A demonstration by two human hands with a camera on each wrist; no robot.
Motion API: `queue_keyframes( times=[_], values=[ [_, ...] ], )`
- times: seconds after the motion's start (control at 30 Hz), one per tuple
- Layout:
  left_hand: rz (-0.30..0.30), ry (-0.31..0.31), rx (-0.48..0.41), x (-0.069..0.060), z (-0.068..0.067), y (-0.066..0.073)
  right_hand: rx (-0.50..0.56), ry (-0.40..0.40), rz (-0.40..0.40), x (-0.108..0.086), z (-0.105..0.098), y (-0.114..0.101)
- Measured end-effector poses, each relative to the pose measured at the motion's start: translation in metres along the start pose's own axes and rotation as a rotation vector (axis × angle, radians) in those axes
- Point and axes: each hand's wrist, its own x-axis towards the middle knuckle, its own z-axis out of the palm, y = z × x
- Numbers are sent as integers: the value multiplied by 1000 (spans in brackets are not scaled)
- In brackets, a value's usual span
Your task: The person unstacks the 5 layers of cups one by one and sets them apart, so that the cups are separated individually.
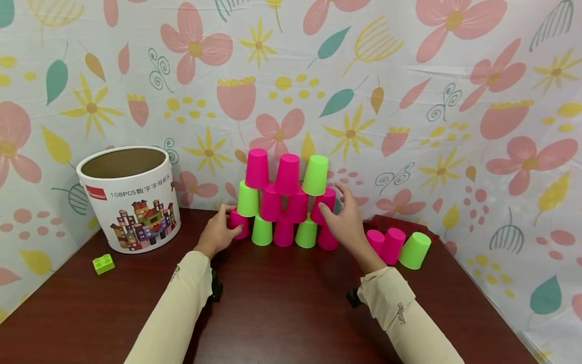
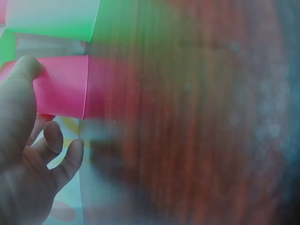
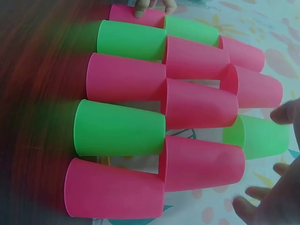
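Observation:
A three-tier wall of upside-down pink and green cups stands on the table. Its top tier is two pink cups, one of them the middle cup (image 1: 287, 174), and a green cup (image 1: 316, 174) at the right. My left hand (image 1: 217, 233) pinches the pink cup (image 1: 240, 226) at the bottom left end; the left wrist view shows the thumb on that pink cup (image 2: 63, 96). At the other end my right hand (image 1: 344, 221) is held beside the stack, fingers spread and holding nothing. Seen from the right wrist, its thumb is close to the top green cup (image 3: 265, 136).
Right of the stack are two more pink cups (image 1: 393, 246) and a green cup (image 1: 415, 251), with a dark red object (image 1: 400, 223) behind them. A white bucket (image 1: 132, 202) and a green toy brick (image 1: 103, 264) stand at left. Patterned cloth (image 1: 291, 76) hangs behind the table.

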Motion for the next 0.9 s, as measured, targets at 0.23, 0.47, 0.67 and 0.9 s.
queue_keyframes(
  times=[0.23, 0.47, 0.67, 0.9],
  values=[
    [-1, -1, -9, 0, 0, 2, 12, 65, -36, 9, 1, 1],
    [0, -5, -13, -1, 0, 1, 14, 37, -45, 24, 6, -13],
    [4, 1, -28, -1, -1, 1, 35, 18, -178, 41, 13, -23],
    [8, -12, -43, 0, -2, 1, 46, 24, -192, 50, 21, -24]
  ],
)
